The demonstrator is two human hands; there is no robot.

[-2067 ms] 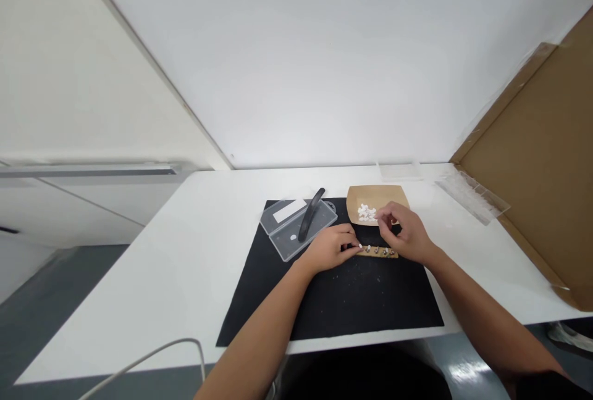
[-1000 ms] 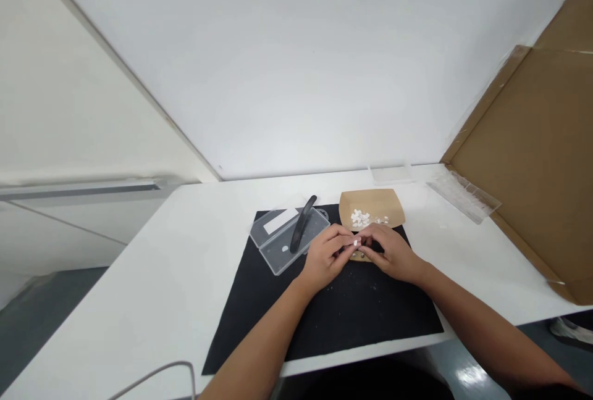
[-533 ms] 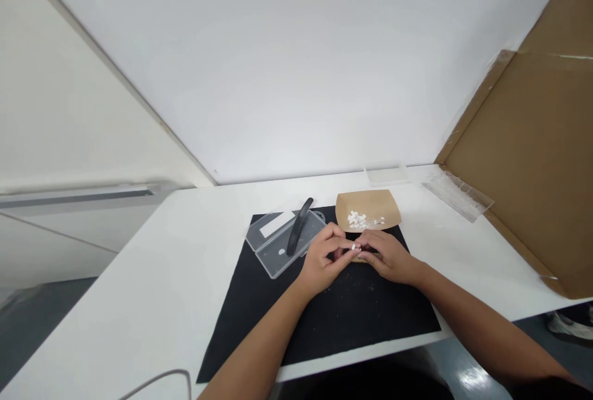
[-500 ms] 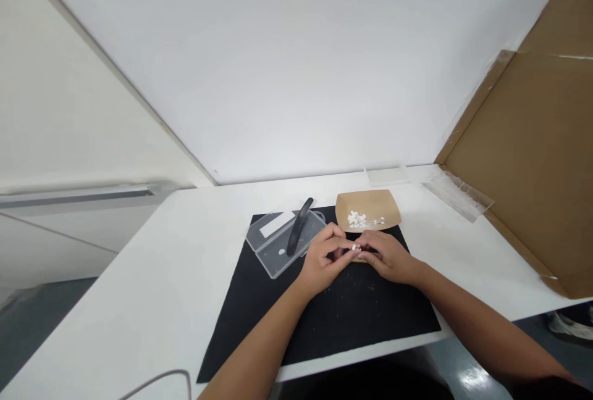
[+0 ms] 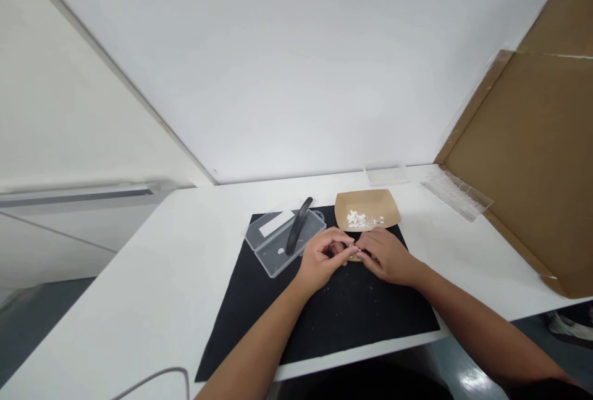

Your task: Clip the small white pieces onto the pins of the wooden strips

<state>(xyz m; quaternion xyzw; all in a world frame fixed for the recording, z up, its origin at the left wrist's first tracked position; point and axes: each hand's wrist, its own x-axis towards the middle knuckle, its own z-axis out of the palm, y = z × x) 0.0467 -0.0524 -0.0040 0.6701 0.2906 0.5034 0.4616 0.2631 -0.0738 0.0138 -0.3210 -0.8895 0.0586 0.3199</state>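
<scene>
My left hand (image 5: 321, 258) and my right hand (image 5: 386, 256) meet fingertip to fingertip over a black mat (image 5: 324, 301). Both are closed in a pinch around a small brown strip (image 5: 356, 257) that lies mostly hidden beneath them. A tiny pale piece shows between the fingertips, too small to name. Just behind the hands stands a brown paper tray (image 5: 367, 210) holding several small white pieces (image 5: 357, 220).
A clear plastic case (image 5: 284, 240) lies open at the mat's back left with a black curved tool (image 5: 297, 233) across it. A cardboard sheet (image 5: 532, 159) leans at the right. Clear plastic trays (image 5: 456, 192) lie by the wall. A grey cable (image 5: 152, 378) curls at the front left.
My right hand left the paper tray and came to my left hand; both pinched together over the strip. A white piece seen between the fingertips earlier is now nearly covered. The view shifted slightly.
</scene>
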